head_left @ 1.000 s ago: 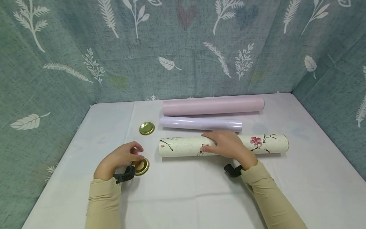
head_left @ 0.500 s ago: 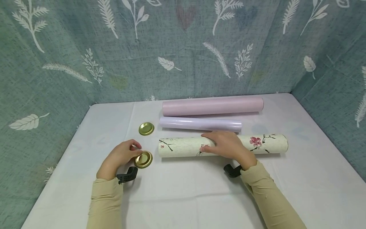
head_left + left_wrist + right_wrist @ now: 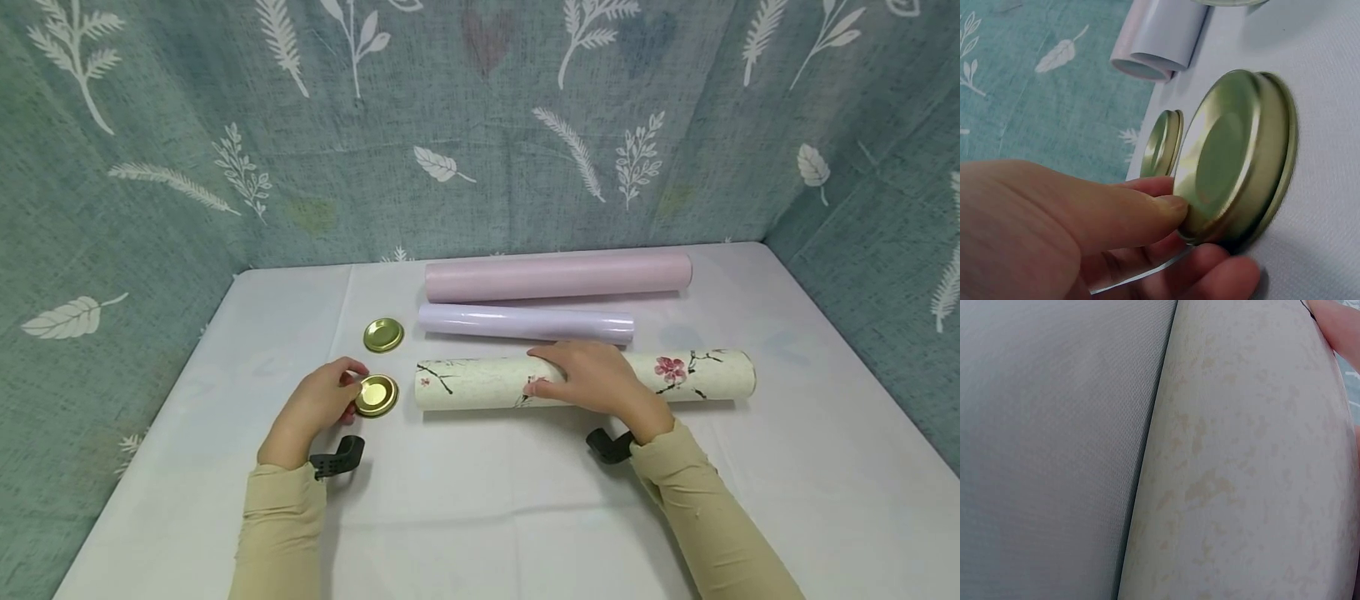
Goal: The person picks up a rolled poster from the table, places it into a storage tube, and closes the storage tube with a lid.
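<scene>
Front lid [image 3: 377,395] nearer rear lid [image 3: 383,335]

Lids [image 3: 377,395] shiny metal; lavender roll [image 3: 525,323] glossy; tablecloth [image 3: 450,533] matt cloth.

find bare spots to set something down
Free: white tablecloth between the beige sleeves, and right of the cream floral roll. Crowded: between that roll and the glossy lavender roll, and around the round gold metal lid in the left hand.
</scene>
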The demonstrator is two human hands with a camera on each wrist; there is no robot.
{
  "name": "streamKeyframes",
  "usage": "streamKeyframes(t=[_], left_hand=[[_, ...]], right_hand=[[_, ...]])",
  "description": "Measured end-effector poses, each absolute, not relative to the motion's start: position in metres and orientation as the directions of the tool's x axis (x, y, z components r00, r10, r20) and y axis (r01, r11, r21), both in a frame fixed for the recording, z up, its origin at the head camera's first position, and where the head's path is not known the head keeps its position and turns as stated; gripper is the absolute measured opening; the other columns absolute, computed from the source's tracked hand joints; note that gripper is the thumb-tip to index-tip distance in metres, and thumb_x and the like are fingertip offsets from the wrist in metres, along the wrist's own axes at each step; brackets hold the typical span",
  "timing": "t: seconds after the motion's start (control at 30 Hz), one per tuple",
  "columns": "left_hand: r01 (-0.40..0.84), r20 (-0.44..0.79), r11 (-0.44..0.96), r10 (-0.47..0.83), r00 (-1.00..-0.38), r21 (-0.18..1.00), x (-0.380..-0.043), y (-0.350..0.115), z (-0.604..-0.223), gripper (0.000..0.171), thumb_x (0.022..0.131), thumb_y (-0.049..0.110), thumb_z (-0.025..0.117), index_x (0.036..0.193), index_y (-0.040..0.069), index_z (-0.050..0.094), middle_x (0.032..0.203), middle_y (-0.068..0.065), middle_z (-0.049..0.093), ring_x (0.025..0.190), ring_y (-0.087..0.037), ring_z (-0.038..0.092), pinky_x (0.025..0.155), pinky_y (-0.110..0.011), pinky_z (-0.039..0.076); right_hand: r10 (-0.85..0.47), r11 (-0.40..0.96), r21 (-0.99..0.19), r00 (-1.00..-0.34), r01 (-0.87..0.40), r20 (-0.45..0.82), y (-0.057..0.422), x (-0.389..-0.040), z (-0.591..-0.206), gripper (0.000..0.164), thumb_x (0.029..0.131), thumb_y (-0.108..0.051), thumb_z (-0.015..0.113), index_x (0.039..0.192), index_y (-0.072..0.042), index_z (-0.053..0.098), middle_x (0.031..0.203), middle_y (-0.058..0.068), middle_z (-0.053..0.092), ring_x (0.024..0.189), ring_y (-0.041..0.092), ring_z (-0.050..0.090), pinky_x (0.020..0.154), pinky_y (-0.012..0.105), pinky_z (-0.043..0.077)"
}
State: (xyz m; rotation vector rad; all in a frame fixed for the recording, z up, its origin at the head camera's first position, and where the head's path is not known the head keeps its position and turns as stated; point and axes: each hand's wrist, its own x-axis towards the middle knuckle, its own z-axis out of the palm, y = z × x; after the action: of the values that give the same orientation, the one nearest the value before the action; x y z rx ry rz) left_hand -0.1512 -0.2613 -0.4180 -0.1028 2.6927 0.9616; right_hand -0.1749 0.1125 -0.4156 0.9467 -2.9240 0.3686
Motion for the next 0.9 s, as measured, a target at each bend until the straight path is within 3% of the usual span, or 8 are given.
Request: streamKeyframes(t=[0.23,0.47,0.6,0.73,0.9], left_hand=[[-0.089,-0.199,0.822,0.030,-0.980,0.563,-0.1510,-0.2614,-0.4164,0.031,0.086,0.004,0.040,0.116,0.002,0.048,0.086,-0.012,0.053,0.054,-0.016,0.056,0.056,-0.029,0.042],[-0.029,-0.105,0.900,0.019,-0.994,0.436,-0.1504,-0.2615,-0.4162,0.028,0.090,0.019,0.045,0.113,0.006,0.056,0.097,-0.016,0.053,0.083,-0.028,0.051,0.070,-0.042,0.041],[-0.057,-0.155,0.897,0.013,-0.988,0.438,-0.1509,-0.2591,-0.4136,0.043,0.091,0.036,0.046,0.119,0.004,0.051,0.104,-0.018,0.052,0.092,-0.031,0.050,0.075,-0.045,0.041],[-0.082,-0.235,0.897,0.025,-0.972,0.434,-0.1509,-0.2558,-0.4106,0.059,0.084,0.049,0.052,0.122,0.004,0.047,0.108,-0.020,0.045,0.094,-0.033,0.048,0.074,-0.045,0.041],[-0.093,-0.272,0.899,0.030,-0.962,0.427,-0.1497,-0.2532,-0.4101,0.063,0.080,0.048,0.059,0.123,0.004,0.046,0.110,-0.019,0.040,0.093,-0.034,0.048,0.076,-0.045,0.041]], right_hand=[[-0.573,0.783,-0.215,-0.812,-0.583,0.114,0.1126,-0.1748,-0.4145,0.068,0.076,-0.072,0.041,0.126,-0.027,0.052,0.120,-0.004,0.056,0.110,0.016,0.051,0.083,0.039,0.043],[-0.577,0.779,-0.223,-0.809,-0.586,0.109,0.1126,-0.1748,-0.4139,0.068,0.077,-0.071,0.040,0.126,-0.027,0.051,0.121,-0.003,0.055,0.110,0.017,0.051,0.083,0.040,0.043],[-0.575,0.780,-0.223,-0.810,-0.585,0.114,0.1124,-0.1751,-0.4139,0.068,0.076,-0.072,0.041,0.126,-0.027,0.051,0.121,-0.003,0.055,0.111,0.016,0.051,0.084,0.040,0.043],[-0.572,0.780,-0.223,-0.811,-0.585,0.124,0.1127,-0.1750,-0.4141,0.069,0.075,-0.072,0.041,0.125,-0.027,0.052,0.121,-0.003,0.055,0.112,0.016,0.050,0.085,0.039,0.043],[-0.574,0.780,-0.221,-0.810,-0.585,0.117,0.1132,-0.1748,-0.4145,0.068,0.076,-0.072,0.041,0.126,-0.027,0.051,0.121,-0.003,0.055,0.112,0.016,0.050,0.085,0.039,0.042]])
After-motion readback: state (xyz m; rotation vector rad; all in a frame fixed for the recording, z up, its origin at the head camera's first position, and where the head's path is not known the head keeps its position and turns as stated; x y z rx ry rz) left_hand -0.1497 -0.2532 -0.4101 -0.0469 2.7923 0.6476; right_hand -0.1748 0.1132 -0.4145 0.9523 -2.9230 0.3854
